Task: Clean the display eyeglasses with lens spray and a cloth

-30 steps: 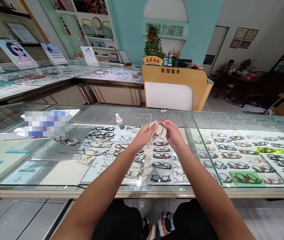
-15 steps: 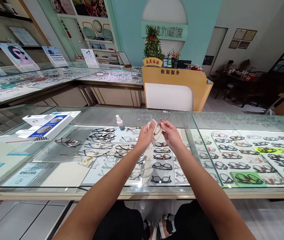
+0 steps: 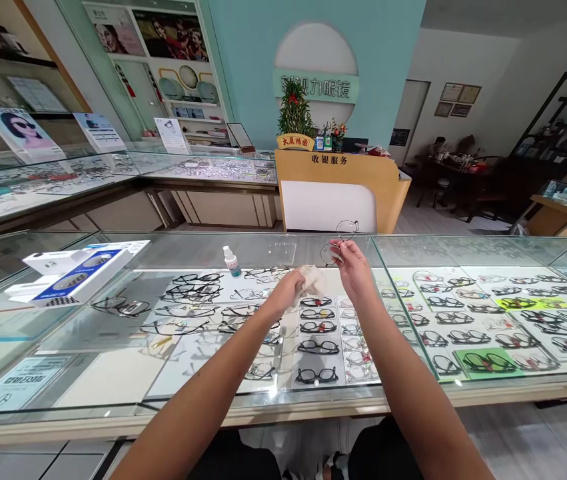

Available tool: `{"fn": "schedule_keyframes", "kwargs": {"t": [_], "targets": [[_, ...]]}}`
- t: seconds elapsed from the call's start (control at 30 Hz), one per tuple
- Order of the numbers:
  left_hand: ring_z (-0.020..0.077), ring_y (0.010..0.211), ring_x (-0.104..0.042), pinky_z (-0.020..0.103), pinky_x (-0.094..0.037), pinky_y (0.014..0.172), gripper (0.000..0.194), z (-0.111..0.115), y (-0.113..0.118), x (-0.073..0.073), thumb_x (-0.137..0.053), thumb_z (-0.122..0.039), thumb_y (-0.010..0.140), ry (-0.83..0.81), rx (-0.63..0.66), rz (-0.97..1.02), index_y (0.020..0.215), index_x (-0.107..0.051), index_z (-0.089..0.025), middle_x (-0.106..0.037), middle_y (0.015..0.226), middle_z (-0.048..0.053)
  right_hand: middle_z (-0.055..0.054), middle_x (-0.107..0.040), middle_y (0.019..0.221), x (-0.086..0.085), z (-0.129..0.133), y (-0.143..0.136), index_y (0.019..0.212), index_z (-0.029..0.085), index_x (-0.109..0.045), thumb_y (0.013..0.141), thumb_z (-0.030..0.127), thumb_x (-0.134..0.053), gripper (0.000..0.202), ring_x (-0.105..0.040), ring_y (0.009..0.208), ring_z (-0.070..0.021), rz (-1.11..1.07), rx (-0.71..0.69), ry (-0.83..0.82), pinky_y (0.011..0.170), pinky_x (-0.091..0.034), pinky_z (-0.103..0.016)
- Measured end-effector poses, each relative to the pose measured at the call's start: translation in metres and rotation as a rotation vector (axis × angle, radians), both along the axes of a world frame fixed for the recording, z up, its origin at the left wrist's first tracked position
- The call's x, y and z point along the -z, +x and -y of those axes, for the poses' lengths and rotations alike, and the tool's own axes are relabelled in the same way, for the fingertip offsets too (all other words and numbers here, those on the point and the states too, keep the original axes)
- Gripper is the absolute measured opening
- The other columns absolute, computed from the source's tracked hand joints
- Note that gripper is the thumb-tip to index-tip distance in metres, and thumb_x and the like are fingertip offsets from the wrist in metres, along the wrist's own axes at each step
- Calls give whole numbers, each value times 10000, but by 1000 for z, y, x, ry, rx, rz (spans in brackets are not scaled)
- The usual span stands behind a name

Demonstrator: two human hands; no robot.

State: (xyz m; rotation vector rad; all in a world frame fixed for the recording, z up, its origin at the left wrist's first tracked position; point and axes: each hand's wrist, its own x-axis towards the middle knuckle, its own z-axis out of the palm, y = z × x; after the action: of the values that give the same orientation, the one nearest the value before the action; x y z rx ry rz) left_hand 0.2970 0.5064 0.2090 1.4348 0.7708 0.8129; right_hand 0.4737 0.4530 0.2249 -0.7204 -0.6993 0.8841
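"Glass display counter (image 3: 63, 430) across the near side, wooden cash desk (image 3: 313, 172) beyond it. What do the two hands have?"

"Right hand (image 3: 354, 263) pinches a pair of thin-rimmed glasses (image 3: 347, 231) between its fingers, held up clear of the counter and tilted, one round lens higher than the other"

"And the left?"

"Left hand (image 3: 286, 291) is closed on a pale, crumpled cloth (image 3: 312, 281), near the glasses but apart from them. Whether the cloth touches the glass top, I can't tell"

"What lies closest around them?"

"Inside the case, just on the near side of the hands, dark frames (image 3: 317, 347) lie in a column. Left of the cloth, a small white-capped bottle (image 3: 232, 262) stands upright on the glass"

"Further out?"

"More rows of glasses (image 3: 470, 335) fill the case on the right, and a white-and-blue box (image 3: 80, 275) rests at the left. On the far side, a leafy plant (image 3: 294, 113) rises from the cash desk"
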Motion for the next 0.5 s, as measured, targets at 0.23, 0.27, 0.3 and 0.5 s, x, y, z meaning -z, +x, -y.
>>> {"fn": "schedule_keyframes", "kwargs": {"t": [0.23,0.27,0.3,0.5], "targets": [[179,838,-606,300,-470,790,230,20,-3,-7,-752,-329,776,163,640,-233,929,-665,-181,-683,909,16,-24,-791,1077,-7,3,3,844,256,-600,828,433,-813,278,-696,1029,-195,76,60,45,856,-473,-300],[181,858,-618,304,-477,806,305,23,-2,-4,-801,-347,767,158,683,-229,979,-655,-185,-696,937,23,-29,-792,1079,-7,3,3,847,256,-589,838,438,-799,279,-697,1029,-199,101,71,47,865,-473,-308],[181,861,-626,306,-481,803,382,25,-1,-1,-843,-367,751,139,706,-228,1021,-637,-191,-705,948,27,-34,-793,1086,-8,3,3,850,255,-577,848,444,-784,281,-698,1031,-204,127,83,47,875,-473,-316],[218,935,-675,338,-502,843,351,36,5,11,-820,-457,834,387,623,-394,1057,-691,-219,-741,1039,51,-52,-786,1097,-15,10,2,880,259,-533,914,476,-690,271,-692,1078,-229,292,148,41,923,-464,-355]]}}
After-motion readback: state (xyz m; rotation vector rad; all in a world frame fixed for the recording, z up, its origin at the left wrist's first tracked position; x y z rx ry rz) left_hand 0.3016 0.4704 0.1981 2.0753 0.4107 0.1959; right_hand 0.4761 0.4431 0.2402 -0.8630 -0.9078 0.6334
